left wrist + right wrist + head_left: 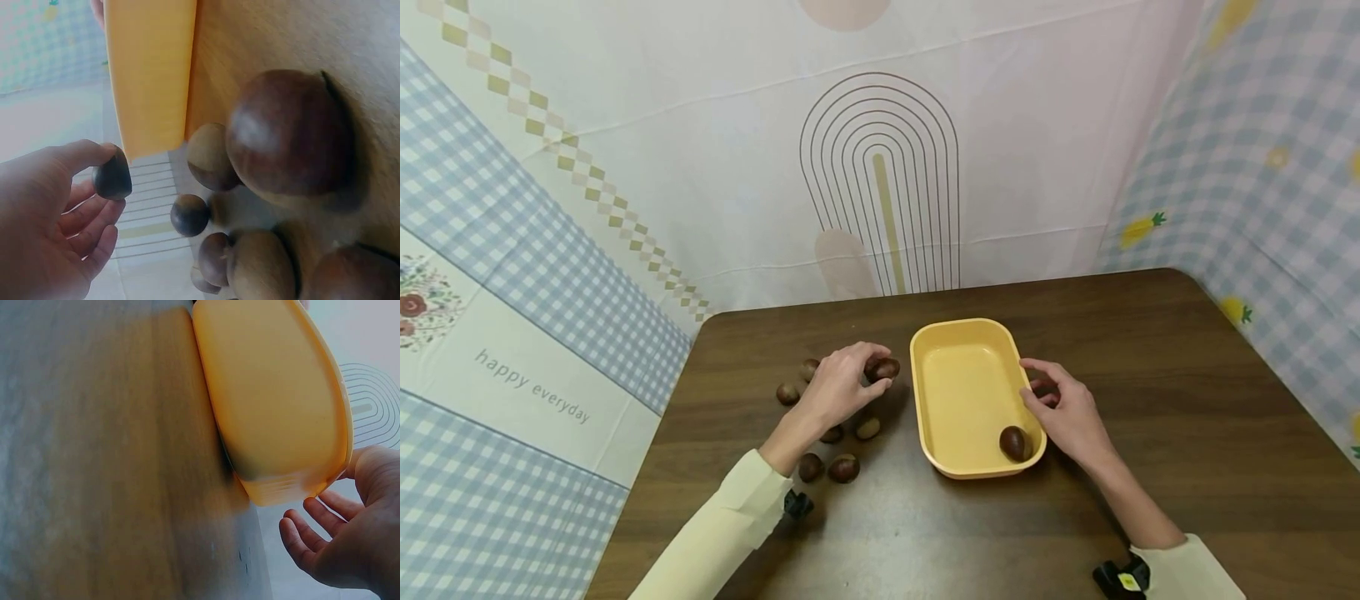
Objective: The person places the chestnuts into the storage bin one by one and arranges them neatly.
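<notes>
My left hand (842, 385) is raised over the left part of the table and pinches a dark brown chestnut (113, 175) between thumb and fingers. Below and around it lie several other chestnuts (844, 468), glossy brown with paler bases. To the right of this hand stands a yellow rectangular tray (929, 442), upright on the table. One chestnut (1016, 443) lies inside, in its near right corner. My right hand (1067, 410) holds the tray's right side, thumb at the rim and fingertips against the outer wall; the other fingers curl loosely outside it.
The brown wooden table (1187, 417) reaches back to a white patterned cloth (1037, 150). Blue checked cloth (520, 208) hangs on the left, and another with yellow fruit prints on the right. A black wrist camera (1123, 577) sits at the right cuff.
</notes>
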The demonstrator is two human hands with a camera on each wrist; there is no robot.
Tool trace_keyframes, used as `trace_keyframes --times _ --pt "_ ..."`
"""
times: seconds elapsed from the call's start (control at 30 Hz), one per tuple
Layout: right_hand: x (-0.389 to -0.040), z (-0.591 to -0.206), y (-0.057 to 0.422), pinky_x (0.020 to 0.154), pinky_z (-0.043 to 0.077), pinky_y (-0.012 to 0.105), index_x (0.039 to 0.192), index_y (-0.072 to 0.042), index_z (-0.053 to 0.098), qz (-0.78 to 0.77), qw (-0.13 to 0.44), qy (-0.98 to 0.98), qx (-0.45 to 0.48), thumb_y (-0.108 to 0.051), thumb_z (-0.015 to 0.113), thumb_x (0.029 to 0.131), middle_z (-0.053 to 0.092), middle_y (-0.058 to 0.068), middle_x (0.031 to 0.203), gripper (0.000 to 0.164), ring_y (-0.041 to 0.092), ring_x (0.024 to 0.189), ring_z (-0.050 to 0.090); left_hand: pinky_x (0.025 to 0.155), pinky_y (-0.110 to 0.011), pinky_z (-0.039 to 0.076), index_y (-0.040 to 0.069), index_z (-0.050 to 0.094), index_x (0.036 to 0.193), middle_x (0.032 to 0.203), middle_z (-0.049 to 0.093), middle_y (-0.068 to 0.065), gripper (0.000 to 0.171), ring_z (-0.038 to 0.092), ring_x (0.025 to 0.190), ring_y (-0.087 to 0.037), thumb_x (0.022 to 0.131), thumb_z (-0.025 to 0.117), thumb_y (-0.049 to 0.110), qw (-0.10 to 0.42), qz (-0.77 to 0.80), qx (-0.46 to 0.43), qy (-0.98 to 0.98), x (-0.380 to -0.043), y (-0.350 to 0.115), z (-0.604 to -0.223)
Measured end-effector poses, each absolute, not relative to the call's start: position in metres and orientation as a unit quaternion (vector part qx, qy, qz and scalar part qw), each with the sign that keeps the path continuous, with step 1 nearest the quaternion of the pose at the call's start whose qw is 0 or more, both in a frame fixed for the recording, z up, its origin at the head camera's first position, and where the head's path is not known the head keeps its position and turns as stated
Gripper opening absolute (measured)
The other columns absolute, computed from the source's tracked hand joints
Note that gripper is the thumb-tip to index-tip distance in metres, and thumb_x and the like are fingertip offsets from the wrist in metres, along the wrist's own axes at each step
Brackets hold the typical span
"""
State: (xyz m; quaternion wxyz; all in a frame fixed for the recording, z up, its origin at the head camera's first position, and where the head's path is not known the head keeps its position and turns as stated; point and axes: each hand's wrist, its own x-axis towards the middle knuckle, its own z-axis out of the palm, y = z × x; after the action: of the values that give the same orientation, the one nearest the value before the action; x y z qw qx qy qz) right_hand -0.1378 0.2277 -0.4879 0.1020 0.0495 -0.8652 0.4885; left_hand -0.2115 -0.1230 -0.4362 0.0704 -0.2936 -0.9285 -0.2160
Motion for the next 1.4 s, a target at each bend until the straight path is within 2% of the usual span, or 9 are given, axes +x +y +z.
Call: trace_keyframes --times 0.5,0.73,0.97,1.4 --pt "-0.138 -0.488 0.228 0.073 0.053 0.019 0.142 -0.003 0.063 0.485 0.099 -0.867 0.05 -0.005 0.07 0.101 0.071 0.02 0.117 0.042 0.029 0.095 0.068 0.085 -0.04 0.057 0.013 0.071 0.13 0.121 0.073 -0.001 0.039 0.069 0.1 -0.017 0.096 0.083 0.027 0.071 -0.223 -0.315 -0.92 -0.21 -0.097 -0.428" --pt "-0.137 -0.487 0.229 0.072 0.054 0.021 0.142 -0.003 0.063 0.485 0.101 -0.867 0.051 -0.005 0.07 0.101 0.072 0.019 0.114 0.041 0.028 0.091 0.068 0.094 -0.041 0.057 0.011 0.071 0.131 0.126 0.073 -0.003 0.039 0.07 0.107 -0.018 0.097 0.081 0.027 0.063 -0.214 -0.334 -0.916 -0.21 -0.082 -0.428" --pt "-0.136 -0.485 0.228 0.073 0.054 0.02 0.142 -0.004 0.063 0.487 0.099 -0.866 0.047 -0.006 0.07 0.102 0.072 0.02 0.114 0.042 0.027 0.091 0.069 0.09 -0.039 0.058 0.012 0.07 0.131 0.124 0.073 -0.002 0.038 0.071 0.104 -0.017 0.098 0.081 0.027 0.058 -0.212 -0.344 -0.913 -0.209 -0.068 -0.429" --pt "-0.137 -0.482 0.228 0.074 0.053 0.02 0.142 -0.003 0.063 0.497 0.091 -0.862 0.04 -0.004 0.071 0.101 0.072 0.019 0.113 0.042 0.029 0.092 0.069 0.093 -0.037 0.057 0.014 0.071 0.13 0.125 0.073 0.001 0.037 0.07 0.108 -0.015 0.097 0.081 0.029 0.04 -0.208 -0.365 -0.907 -0.204 -0.041 -0.441"
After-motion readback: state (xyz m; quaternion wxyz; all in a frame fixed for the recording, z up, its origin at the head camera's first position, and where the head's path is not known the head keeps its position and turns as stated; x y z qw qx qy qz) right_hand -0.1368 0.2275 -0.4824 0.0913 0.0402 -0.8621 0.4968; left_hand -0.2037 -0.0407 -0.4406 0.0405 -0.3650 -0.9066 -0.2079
